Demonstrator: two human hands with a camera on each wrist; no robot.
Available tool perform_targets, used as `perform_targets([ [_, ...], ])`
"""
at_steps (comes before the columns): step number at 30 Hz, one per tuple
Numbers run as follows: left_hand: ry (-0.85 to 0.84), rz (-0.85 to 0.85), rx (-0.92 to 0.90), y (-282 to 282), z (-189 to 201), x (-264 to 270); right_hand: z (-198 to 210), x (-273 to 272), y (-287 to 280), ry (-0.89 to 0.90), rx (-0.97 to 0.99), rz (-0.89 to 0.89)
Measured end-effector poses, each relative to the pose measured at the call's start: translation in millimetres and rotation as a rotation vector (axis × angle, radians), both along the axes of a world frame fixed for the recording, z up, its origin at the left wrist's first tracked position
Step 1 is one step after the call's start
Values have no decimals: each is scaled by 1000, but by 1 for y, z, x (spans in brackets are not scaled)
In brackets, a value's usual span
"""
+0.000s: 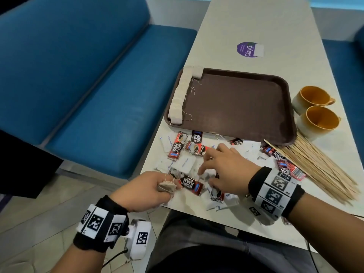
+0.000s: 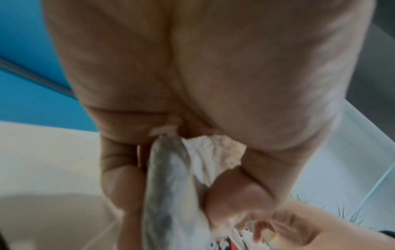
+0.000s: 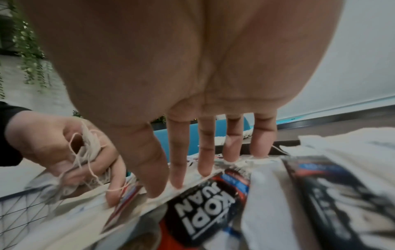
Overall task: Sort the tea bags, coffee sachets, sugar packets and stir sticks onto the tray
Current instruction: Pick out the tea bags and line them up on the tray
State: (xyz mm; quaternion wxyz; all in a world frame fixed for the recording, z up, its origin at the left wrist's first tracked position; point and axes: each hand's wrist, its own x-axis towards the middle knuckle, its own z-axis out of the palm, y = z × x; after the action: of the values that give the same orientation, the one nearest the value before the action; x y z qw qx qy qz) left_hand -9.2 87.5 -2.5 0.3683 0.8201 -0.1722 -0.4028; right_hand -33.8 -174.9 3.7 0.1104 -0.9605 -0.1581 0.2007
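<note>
A brown tray [image 1: 236,103] lies on the table, with a row of tea bags [image 1: 180,93] along its left rim. In front of it is a loose heap of red-and-black coffee sachets [image 1: 190,185], white sugar packets [image 1: 185,163] and more tea bags. My left hand [image 1: 145,191] grips a bunch of tea bags [image 1: 166,187] with dangling strings at the table's near left corner; the same tea bags [image 2: 169,189] show in the left wrist view. My right hand [image 1: 222,168] hovers over the heap with straight, spread fingers [image 3: 177,160] touching the packets and a coffee sachet [image 3: 205,208]. Wooden stir sticks [image 1: 319,166] fan out at the right.
Two cups [image 1: 315,109] with orange insides stand right of the tray. A purple round sticker [image 1: 248,49] is on the table beyond it. A blue bench [image 1: 98,91] runs along the left. My lap is below the table's near edge.
</note>
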Motion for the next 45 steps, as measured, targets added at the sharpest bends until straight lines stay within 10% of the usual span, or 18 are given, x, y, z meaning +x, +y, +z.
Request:
perform_targets([
  [12, -310, 1, -100, -8, -6, 10, 2, 1, -7, 5, -19, -38],
  [45, -341, -125, -145, -21, -2, -17, -2, -55, -23, -12, 6, 158],
])
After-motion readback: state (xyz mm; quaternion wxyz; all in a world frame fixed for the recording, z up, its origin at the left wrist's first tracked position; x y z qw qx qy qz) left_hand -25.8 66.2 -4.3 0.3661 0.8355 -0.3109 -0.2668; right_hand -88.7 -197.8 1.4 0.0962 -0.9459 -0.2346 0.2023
